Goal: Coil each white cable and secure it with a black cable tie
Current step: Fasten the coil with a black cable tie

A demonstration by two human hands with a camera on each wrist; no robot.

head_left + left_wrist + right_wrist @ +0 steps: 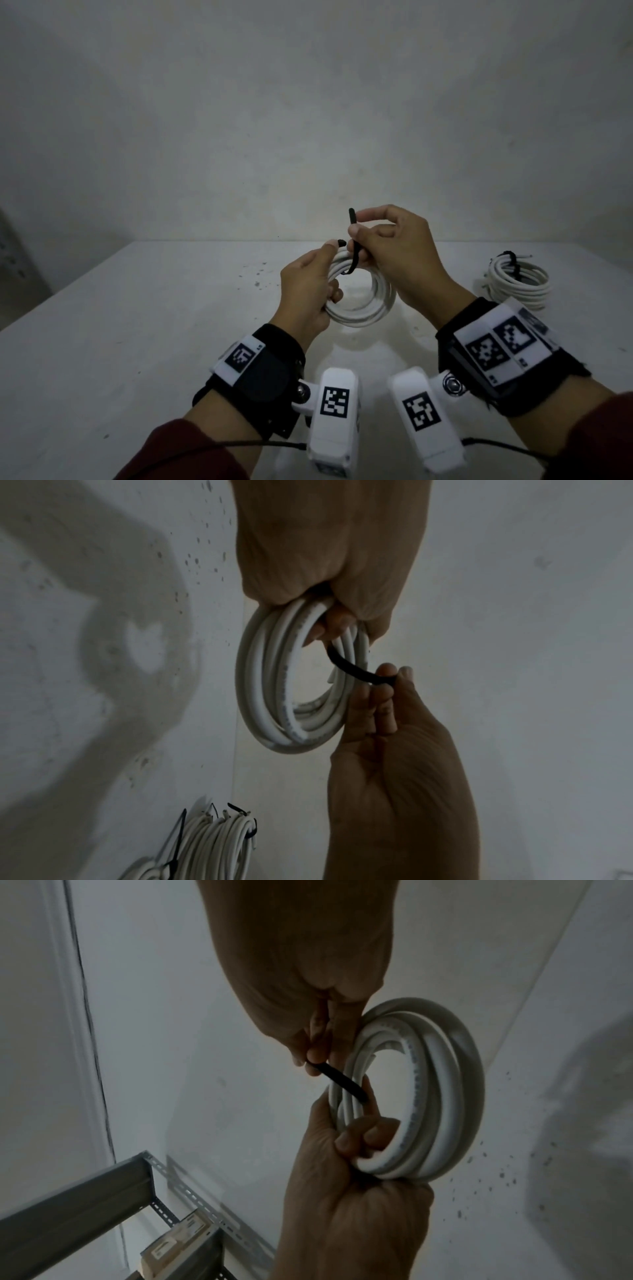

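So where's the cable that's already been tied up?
In the head view, the finished coil lies on the white table at the far right, just beyond the right hand, with its black tie at the top.

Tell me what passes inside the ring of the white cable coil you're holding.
The black cable tie runs through the held white cable coil, pinched by the right hand. Left hand fingers curl through too, covering where the tie's lower end goes.

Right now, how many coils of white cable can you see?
2, maybe more: one held coil in the left hand, one tied coil on the table to the right. The left wrist view hints at another.
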